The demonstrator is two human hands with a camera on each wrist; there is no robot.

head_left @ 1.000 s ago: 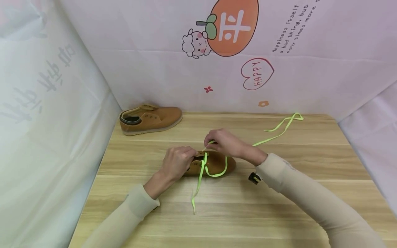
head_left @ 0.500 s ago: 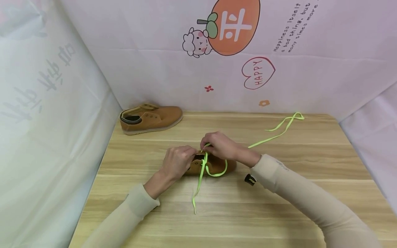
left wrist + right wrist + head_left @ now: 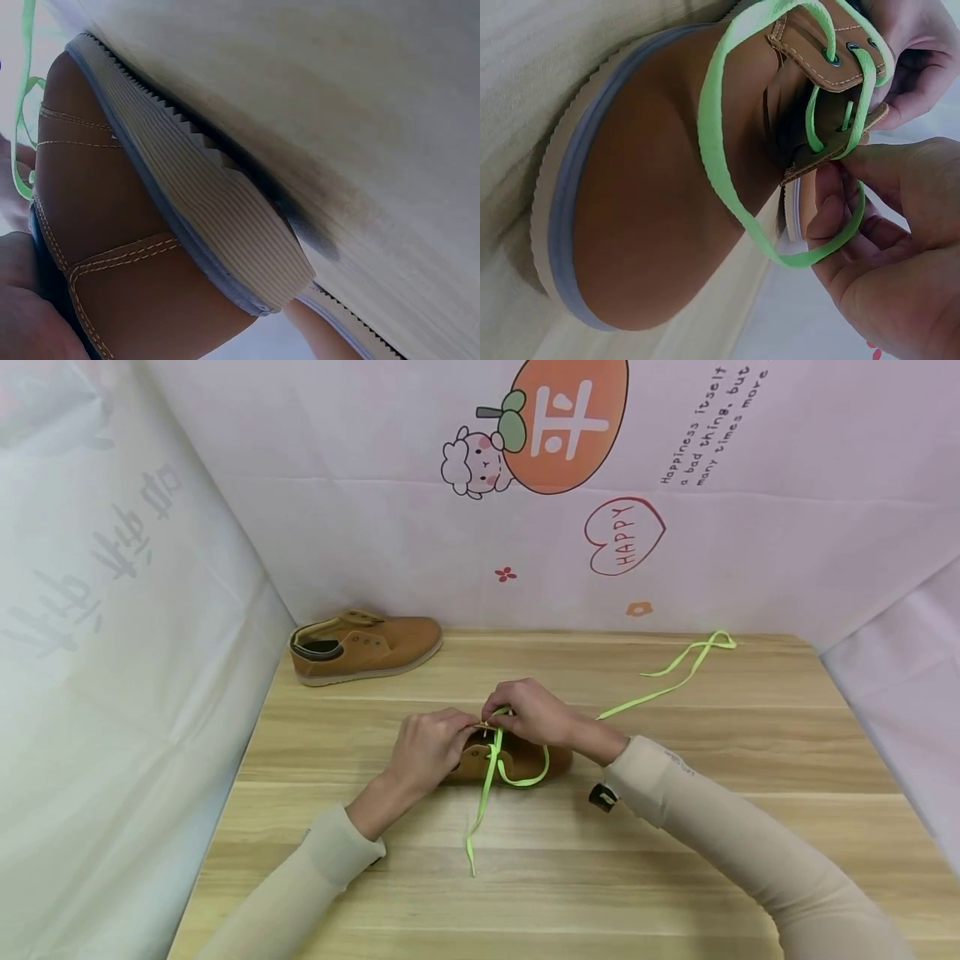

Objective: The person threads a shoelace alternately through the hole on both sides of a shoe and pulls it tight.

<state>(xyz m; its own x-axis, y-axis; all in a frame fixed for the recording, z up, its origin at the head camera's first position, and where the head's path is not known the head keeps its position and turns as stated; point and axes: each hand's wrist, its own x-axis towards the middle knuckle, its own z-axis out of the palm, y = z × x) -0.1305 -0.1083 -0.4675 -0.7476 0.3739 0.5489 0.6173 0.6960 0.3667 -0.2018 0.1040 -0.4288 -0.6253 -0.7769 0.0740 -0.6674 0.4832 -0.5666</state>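
A brown leather shoe (image 3: 471,767) sits on the wooden table with its toe to the right. A neon-green shoelace (image 3: 715,142) passes through some of its eyelets, and one end hangs over the near side. My left hand (image 3: 429,750) pinches the far eyelet flap (image 3: 810,161). Beside it, my right hand (image 3: 536,714) pinches the shoelace between thumb and fingers at that flap's outer side. In the right wrist view, a short lace tip (image 3: 847,115) shows on the flap's inner side. The left wrist view shows the shoe's heel and ribbed sole (image 3: 202,187), with part of my left hand (image 3: 30,322).
A second brown shoe (image 3: 405,645), its eyelets without lace, stands at the table's back left. A long stretch of green lace (image 3: 675,683) lies toward the back right, running behind my right wrist. White printed cloth (image 3: 360,543) walls off the back and sides.
My right hand has moved slightly left and down to the far flap with the shoelace. A lace tip now shows inside the flap. The left hand has barely moved.
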